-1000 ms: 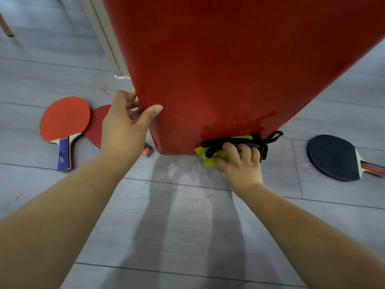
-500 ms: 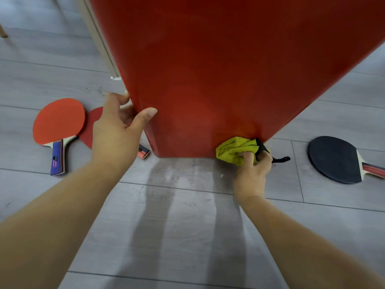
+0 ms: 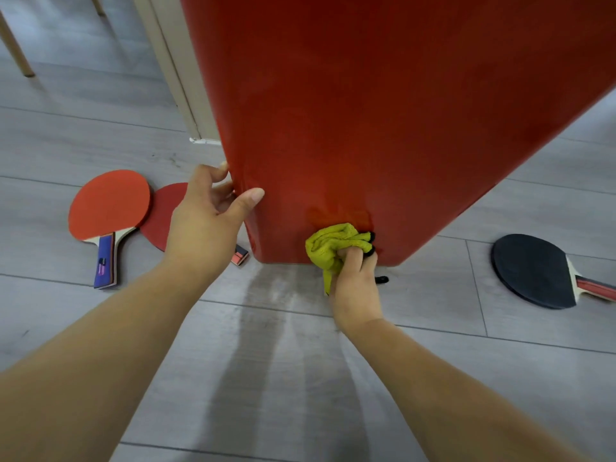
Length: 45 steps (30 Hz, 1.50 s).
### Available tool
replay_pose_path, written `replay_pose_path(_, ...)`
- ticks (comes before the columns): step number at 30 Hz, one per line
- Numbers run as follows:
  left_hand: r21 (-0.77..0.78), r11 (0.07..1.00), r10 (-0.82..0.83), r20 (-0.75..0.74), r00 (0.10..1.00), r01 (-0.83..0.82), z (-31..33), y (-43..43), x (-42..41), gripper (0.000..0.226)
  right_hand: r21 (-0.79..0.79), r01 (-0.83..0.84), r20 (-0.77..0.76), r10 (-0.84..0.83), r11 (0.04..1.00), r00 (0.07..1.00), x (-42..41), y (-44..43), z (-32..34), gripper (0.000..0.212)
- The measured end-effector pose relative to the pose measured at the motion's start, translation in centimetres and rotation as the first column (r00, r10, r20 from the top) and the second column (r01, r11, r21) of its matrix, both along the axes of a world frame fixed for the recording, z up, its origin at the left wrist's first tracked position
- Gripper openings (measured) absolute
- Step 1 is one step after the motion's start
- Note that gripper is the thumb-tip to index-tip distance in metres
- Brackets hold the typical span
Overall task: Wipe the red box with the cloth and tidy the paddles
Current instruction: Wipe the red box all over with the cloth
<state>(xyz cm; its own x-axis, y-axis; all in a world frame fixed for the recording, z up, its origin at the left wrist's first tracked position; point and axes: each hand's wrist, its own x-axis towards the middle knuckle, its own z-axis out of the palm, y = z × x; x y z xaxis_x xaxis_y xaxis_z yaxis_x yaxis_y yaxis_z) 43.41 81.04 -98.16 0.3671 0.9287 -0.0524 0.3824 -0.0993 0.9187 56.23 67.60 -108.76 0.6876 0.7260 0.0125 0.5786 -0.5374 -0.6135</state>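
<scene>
A tall red box (image 3: 383, 111) stands on the grey floor and fills the upper middle of the view. My left hand (image 3: 206, 218) grips its lower left corner edge, thumb on the front face. My right hand (image 3: 355, 281) holds a bunched yellow cloth (image 3: 333, 243) with black trim against the box's bottom front edge. Two red paddles lie on the floor to the left: one with a blue handle (image 3: 108, 208), another (image 3: 163, 216) partly hidden behind my left hand. A black paddle (image 3: 533, 270) lies to the right.
A pale door frame or panel (image 3: 173, 68) rises behind the box's left side. A wooden furniture leg (image 3: 15, 45) stands at the far upper left. Grey plank floor (image 3: 266, 361) stretches in front of the box.
My right hand has gathered the cloth into a tighter bunch and shifted it along the box's bottom edge, its black trim now mostly tucked in. My left hand keeps its grip on the corner.
</scene>
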Motion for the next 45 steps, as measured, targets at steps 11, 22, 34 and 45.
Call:
replay_pose_path(11, -0.273, 0.951, -0.167, -0.065, 0.984, 0.144, 1.8, -4.5, 0.0, 0.07, -0.041, -0.325, -0.035, 0.324, 0.945, 0.945, -0.9, -2.3, 7.2, 0.039)
replay_pose_path(22, -0.159, 0.942, -0.295, 0.03, 0.955, 0.296, 6.4, -5.8, -1.0, 0.014, 0.172, -0.48, 0.022, 0.484, 0.86, 0.875, -1.0, -4.5, 12.7, 0.042)
replay_pose_path(34, 0.068, 0.847, -0.531, 0.031, 0.847, 0.528, 18.8, -6.7, -1.6, 0.024, 0.309, -0.449, 0.032, 0.463, 0.838, 0.886, 2.6, -5.8, 24.4, 0.051)
replay_pose_path(45, 0.305, 0.851, -0.514, 0.315, 0.798, 0.427, 29.4, -6.5, 0.7, 0.016, 0.502, -0.432, 0.056, 0.47, 0.749, 0.881, 4.6, -4.5, 35.9, 0.051)
